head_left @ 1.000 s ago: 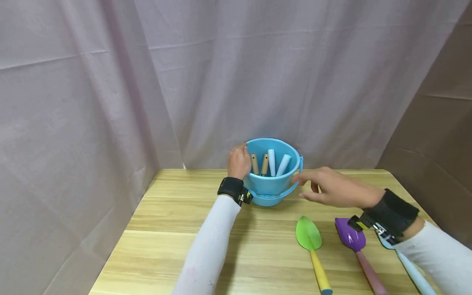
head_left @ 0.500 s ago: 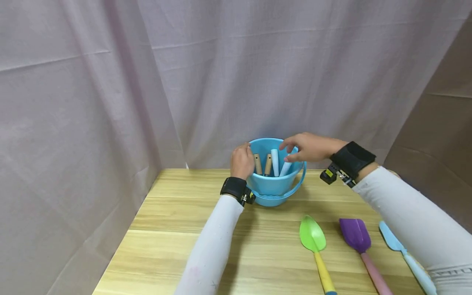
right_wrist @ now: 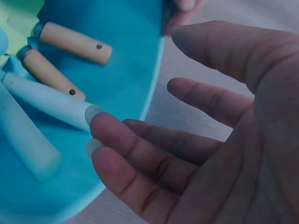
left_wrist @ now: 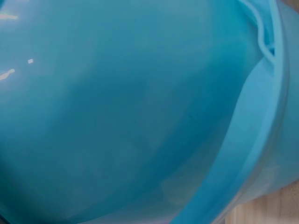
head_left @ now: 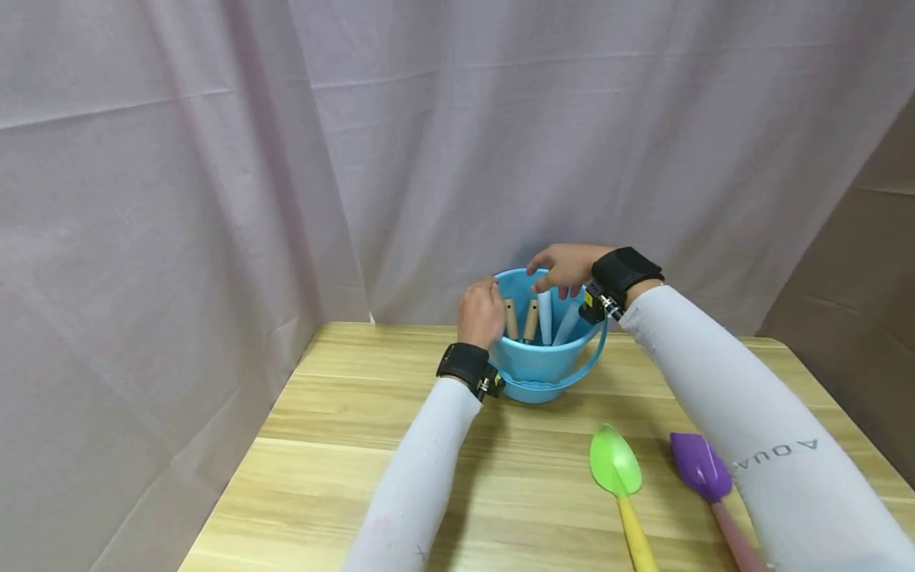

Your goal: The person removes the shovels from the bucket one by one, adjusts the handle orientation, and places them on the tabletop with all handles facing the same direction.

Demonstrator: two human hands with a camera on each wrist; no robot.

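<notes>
Blue plastic bucket (head_left: 539, 365) upright on the wooden table, its bail handle hanging down across the front. Left hand (head_left: 480, 314) grips its left rim; right hand (head_left: 565, 268) hovers over the far rim, fingers loose, holding nothing. Inside, just below the right hand's fingers, four tool handles stand tilted: two wooden handles (right_wrist: 74, 43), two pale blue handles (right_wrist: 49, 100).

White sleeves (head_left: 422, 477), black wristbands (head_left: 465, 365)

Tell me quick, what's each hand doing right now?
Left hand: grips the rim of the blue bucket.
Right hand: open, holding nothing, over the bucket.
</notes>
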